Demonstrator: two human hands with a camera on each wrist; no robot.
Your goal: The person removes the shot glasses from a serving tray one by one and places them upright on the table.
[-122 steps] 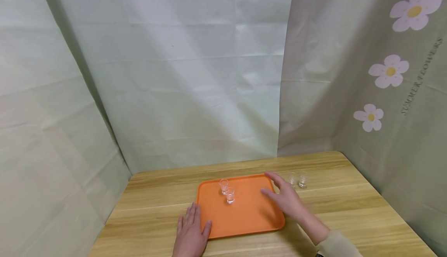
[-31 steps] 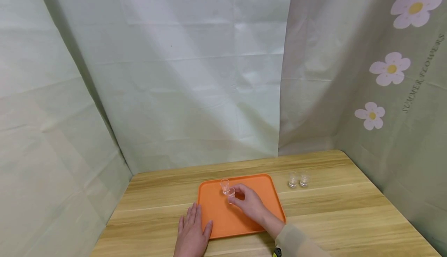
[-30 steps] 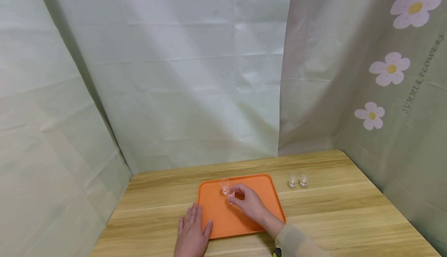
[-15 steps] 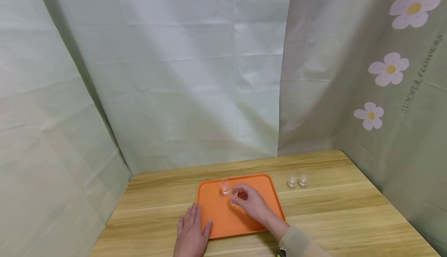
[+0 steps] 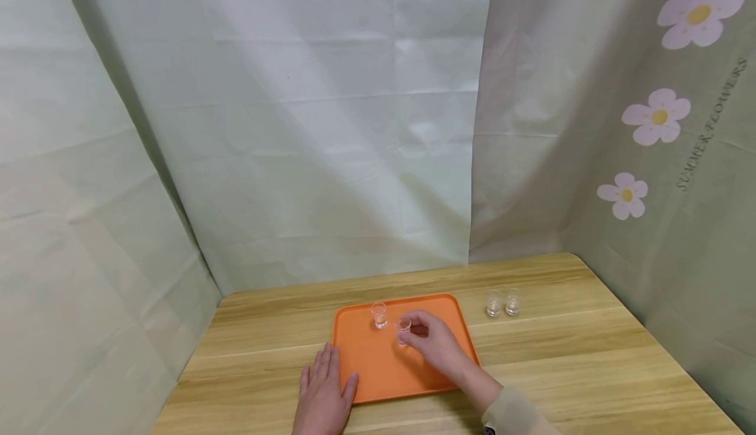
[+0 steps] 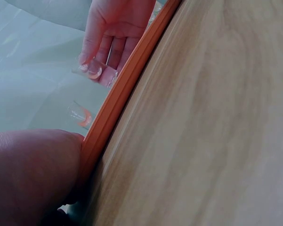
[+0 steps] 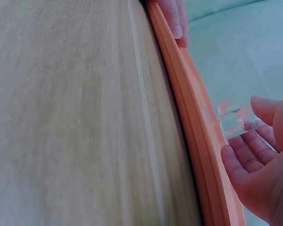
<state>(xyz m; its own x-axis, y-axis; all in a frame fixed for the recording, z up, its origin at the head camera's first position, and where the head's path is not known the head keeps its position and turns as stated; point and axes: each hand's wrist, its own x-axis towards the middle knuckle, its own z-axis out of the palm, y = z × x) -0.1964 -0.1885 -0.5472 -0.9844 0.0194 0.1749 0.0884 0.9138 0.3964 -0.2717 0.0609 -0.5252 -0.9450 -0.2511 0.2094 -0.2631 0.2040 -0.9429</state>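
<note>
An orange tray (image 5: 378,382) lies on the wooden table. With thumb and fingers my right hand (image 5: 436,343) pinches a small clear shot glass (image 5: 403,327) upright over the tray's middle; whether its base touches the tray I cannot tell. A second shot glass (image 5: 380,317) stands on the tray near its back left, apart from the held one. My left hand (image 5: 325,392) lies flat at the tray's left front edge, fingers straight and thumb on the rim. In the right wrist view the held shot glass (image 7: 238,120) sits between thumb and fingers.
Two more clear shot glasses stand side by side on the table right of the tray, the nearer-left glass (image 5: 493,304) and the right glass (image 5: 512,302). Pale curtains (image 5: 331,159) hang behind and along both sides of the wooden table (image 5: 590,356).
My right hand came from the tray's right edge to the front shot glass, took hold of it and has shifted it rightward, away from the other glass. My left hand stays put.
</note>
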